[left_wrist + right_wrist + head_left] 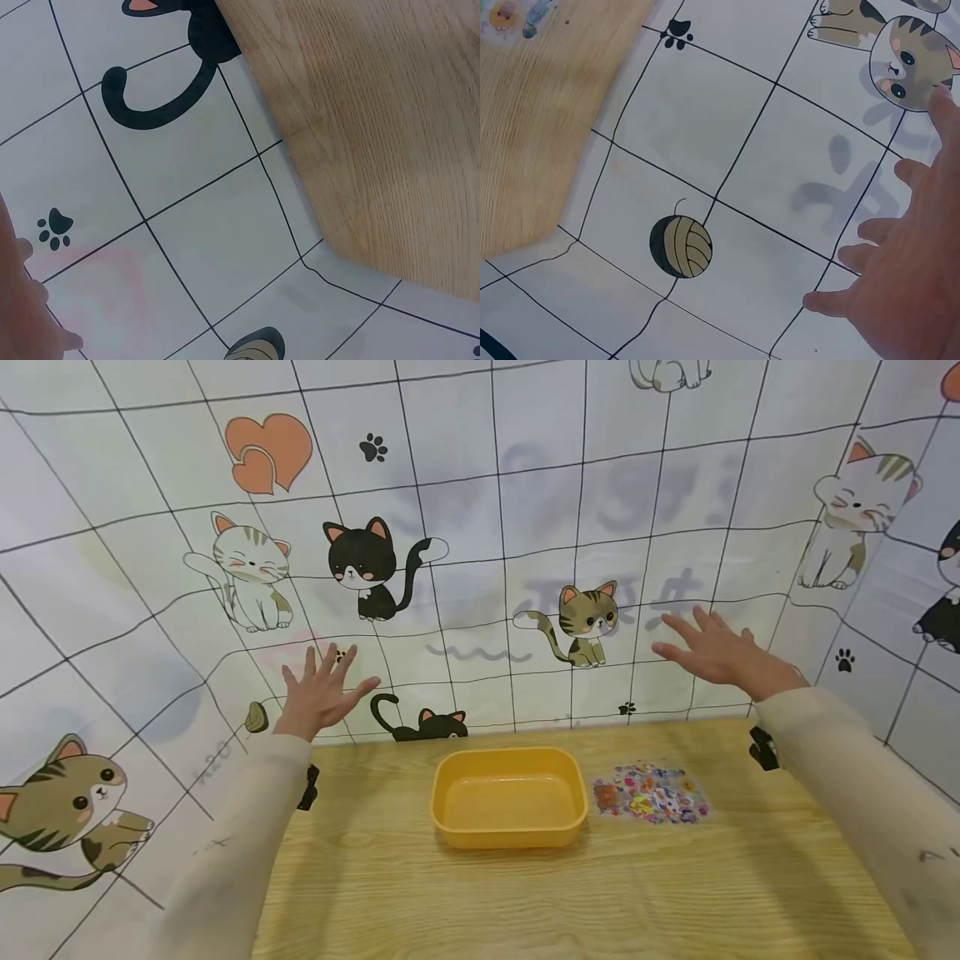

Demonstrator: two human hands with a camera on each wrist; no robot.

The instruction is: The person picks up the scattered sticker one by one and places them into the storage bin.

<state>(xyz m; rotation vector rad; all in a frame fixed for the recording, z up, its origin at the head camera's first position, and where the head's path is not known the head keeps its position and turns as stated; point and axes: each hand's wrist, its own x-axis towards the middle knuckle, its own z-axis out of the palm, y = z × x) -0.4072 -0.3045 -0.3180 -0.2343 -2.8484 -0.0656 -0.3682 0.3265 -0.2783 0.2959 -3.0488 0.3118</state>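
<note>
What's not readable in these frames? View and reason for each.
Left grip: left wrist view, mostly cut off by the left edge.
Small colourful pieces: head view, too small to count; right wrist view, patch cut off by the top-left corner.
Yellow container: head view, far outer side hidden behind its rim.
Printed black cat: head view, lower part hidden by the table.

Reading as a small screened-off tabletop booth [45, 610]; not distinguishing home from workplace. Seeing white, grid-lined sheeting [457, 418] bearing cartoon cats [362, 560] and paw prints [372, 449], enclosing the back and both sides of a wood-grain table [510, 902]. Noting blurred writing [678, 587] showing through.
</note>
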